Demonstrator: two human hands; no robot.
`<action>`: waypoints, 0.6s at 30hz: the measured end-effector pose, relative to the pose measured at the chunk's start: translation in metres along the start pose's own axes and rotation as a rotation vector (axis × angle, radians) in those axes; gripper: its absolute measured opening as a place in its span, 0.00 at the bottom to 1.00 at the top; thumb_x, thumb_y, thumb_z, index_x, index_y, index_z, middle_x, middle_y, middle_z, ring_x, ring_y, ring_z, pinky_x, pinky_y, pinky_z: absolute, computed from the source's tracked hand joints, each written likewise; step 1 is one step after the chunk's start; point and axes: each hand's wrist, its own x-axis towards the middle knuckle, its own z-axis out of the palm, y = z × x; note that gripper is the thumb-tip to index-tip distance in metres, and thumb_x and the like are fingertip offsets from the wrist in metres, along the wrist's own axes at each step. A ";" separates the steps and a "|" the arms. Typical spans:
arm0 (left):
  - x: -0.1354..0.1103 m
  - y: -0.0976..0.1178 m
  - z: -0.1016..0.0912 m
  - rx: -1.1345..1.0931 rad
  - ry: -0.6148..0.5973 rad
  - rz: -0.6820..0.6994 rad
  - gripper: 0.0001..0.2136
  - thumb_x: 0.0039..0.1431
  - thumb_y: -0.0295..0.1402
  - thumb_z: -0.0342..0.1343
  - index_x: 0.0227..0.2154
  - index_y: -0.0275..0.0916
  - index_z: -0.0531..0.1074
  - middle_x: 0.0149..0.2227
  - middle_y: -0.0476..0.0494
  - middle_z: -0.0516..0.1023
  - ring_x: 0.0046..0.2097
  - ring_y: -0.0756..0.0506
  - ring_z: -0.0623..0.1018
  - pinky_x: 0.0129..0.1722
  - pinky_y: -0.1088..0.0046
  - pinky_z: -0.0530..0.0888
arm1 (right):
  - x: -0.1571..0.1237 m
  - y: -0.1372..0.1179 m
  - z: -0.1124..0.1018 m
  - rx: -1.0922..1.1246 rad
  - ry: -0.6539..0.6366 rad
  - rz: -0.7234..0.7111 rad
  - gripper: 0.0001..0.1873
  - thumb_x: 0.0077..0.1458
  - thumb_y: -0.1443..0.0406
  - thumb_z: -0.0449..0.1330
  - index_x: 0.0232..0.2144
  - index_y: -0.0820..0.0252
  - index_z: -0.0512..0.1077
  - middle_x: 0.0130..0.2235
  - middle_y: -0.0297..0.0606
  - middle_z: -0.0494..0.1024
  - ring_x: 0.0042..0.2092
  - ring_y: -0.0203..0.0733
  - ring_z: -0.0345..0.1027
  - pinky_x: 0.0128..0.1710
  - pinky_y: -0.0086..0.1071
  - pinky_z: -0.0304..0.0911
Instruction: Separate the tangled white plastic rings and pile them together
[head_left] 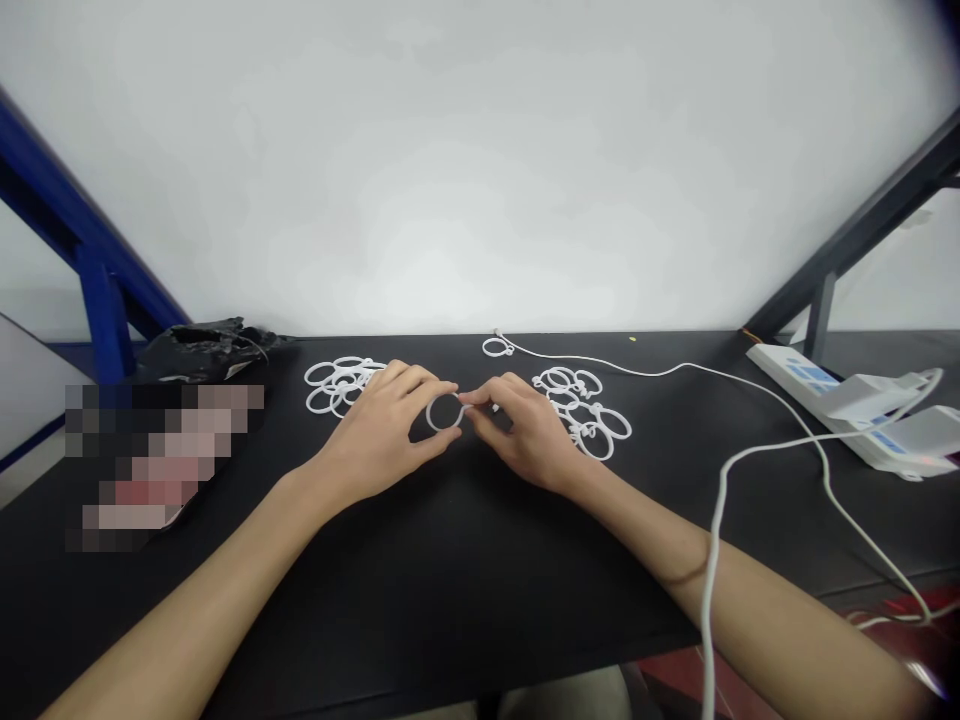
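Note:
Both of my hands meet over the middle of the black table [465, 560]. My left hand [386, 425] curls its thumb and fingers around a white plastic ring [445, 412], held upright. My right hand [525, 430] pinches the ring's right side with its fingertips. A pile of white rings [337, 385] lies just behind my left hand. Another pile of white rings [589, 410] lies behind and right of my right hand. One more single ring [497, 347] sits at the end of a thin white cord near the table's back edge.
A crumpled black bag [206, 350] lies at the back left beside a blue frame post [105, 320]. White power strips [862, 405] sit at the right, with a white cable [750, 450] looping over my right forearm. A white wall stands behind the table.

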 end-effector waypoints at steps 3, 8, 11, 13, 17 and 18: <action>0.000 -0.001 0.000 -0.025 0.000 -0.013 0.14 0.62 0.41 0.55 0.48 0.43 0.70 0.45 0.44 0.74 0.47 0.41 0.69 0.48 0.58 0.70 | 0.000 -0.001 0.000 0.004 0.003 0.027 0.04 0.61 0.67 0.57 0.38 0.55 0.72 0.37 0.36 0.79 0.39 0.39 0.69 0.38 0.33 0.67; 0.000 -0.001 0.001 -0.040 0.004 -0.025 0.14 0.61 0.43 0.56 0.46 0.44 0.70 0.45 0.44 0.74 0.47 0.40 0.68 0.48 0.58 0.70 | 0.000 -0.002 0.000 0.049 0.015 0.012 0.06 0.61 0.67 0.57 0.41 0.56 0.72 0.41 0.36 0.79 0.43 0.39 0.71 0.44 0.35 0.68; 0.000 -0.001 0.001 -0.041 0.002 -0.019 0.14 0.61 0.43 0.57 0.46 0.42 0.70 0.44 0.44 0.74 0.46 0.41 0.68 0.47 0.59 0.70 | -0.001 -0.002 0.000 0.048 0.005 0.002 0.06 0.62 0.68 0.56 0.41 0.56 0.71 0.40 0.36 0.79 0.42 0.39 0.71 0.44 0.34 0.67; 0.000 -0.001 0.001 -0.046 0.000 -0.018 0.15 0.61 0.43 0.57 0.46 0.42 0.70 0.44 0.44 0.74 0.46 0.41 0.68 0.47 0.59 0.70 | -0.001 -0.001 -0.001 0.042 -0.008 0.008 0.06 0.63 0.68 0.55 0.41 0.56 0.71 0.39 0.36 0.78 0.41 0.39 0.70 0.42 0.34 0.67; -0.001 -0.001 0.000 -0.070 -0.004 -0.030 0.15 0.61 0.44 0.56 0.47 0.43 0.71 0.44 0.44 0.74 0.47 0.40 0.69 0.47 0.59 0.70 | 0.000 -0.001 -0.002 0.011 -0.006 -0.001 0.05 0.63 0.67 0.55 0.40 0.56 0.71 0.37 0.36 0.77 0.40 0.39 0.69 0.40 0.34 0.67; -0.001 -0.001 0.000 -0.079 -0.004 -0.033 0.15 0.61 0.44 0.56 0.47 0.43 0.71 0.45 0.44 0.74 0.47 0.40 0.69 0.47 0.59 0.70 | 0.000 -0.001 -0.002 0.001 -0.006 -0.009 0.05 0.63 0.67 0.55 0.39 0.56 0.71 0.36 0.36 0.77 0.39 0.39 0.69 0.39 0.34 0.67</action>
